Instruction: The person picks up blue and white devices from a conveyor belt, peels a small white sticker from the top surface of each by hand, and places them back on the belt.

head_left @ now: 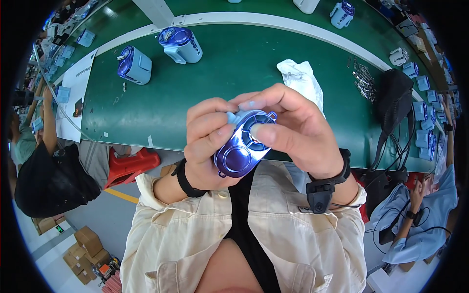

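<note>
While left grip [205,146] holds, right grip [305,132] touches device [238,158]

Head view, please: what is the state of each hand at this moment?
Left hand: closed, holding the shiny purple-and-blue device by its side.
Right hand: closed on the same device, thumb over its top.

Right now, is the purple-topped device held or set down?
Held: the left hand grips the purple-topped device, and the right hand curls around its other end, thumb over its top.
</note>
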The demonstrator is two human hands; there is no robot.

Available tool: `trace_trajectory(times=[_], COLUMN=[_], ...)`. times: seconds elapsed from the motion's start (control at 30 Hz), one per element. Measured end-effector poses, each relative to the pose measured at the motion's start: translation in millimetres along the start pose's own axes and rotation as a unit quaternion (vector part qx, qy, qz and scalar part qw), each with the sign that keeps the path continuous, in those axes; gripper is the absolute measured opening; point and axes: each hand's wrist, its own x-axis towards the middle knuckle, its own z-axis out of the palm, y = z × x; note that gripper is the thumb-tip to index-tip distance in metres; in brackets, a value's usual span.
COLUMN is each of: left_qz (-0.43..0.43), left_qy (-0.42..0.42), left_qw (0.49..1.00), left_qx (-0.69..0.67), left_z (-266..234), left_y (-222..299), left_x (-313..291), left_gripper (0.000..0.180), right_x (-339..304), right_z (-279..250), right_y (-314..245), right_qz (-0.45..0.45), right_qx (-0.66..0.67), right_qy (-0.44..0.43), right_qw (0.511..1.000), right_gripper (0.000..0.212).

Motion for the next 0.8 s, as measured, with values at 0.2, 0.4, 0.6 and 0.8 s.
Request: trace_trajectory(times=[0.2, 0.4, 0.6, 0.8], left_qz=[-0.032, -0.132, -0.123, -0.164], left_qy=[-0.051, -0.004, -0.009, -0.001], left_qw=[0.998, 0.991, 0.992, 0.986], left_qx=[-0.032, 0.012, -0.020, -0.024], left_z=[1.4, 3.5, -1.0, -5.2], left_y=[-13.8, -26.9, -26.1, -34.2], left_x=[-4.3, 12.0, 13.9, 4.6], left_gripper=[0.085, 0.089, 0.091, 0.083], right_x=[13.8, 93.1, 203.0, 208.0], right_z=[-14.9, -67.4, -180.5, -172.6], right_y=[-5.1, -46.9, -72.8, -82.6], right_qz=[0.015, 0.070, -0.053, -0.106], right_qx=[-0.031, -0.181, -0.466, -0.793], right_qy=[-0.010, 0.073, 0.260, 0.311], right_qw=[0.999, 0.978, 0.844, 0.513], right_gripper=[0.028, 0.025, 0.022, 0.025])
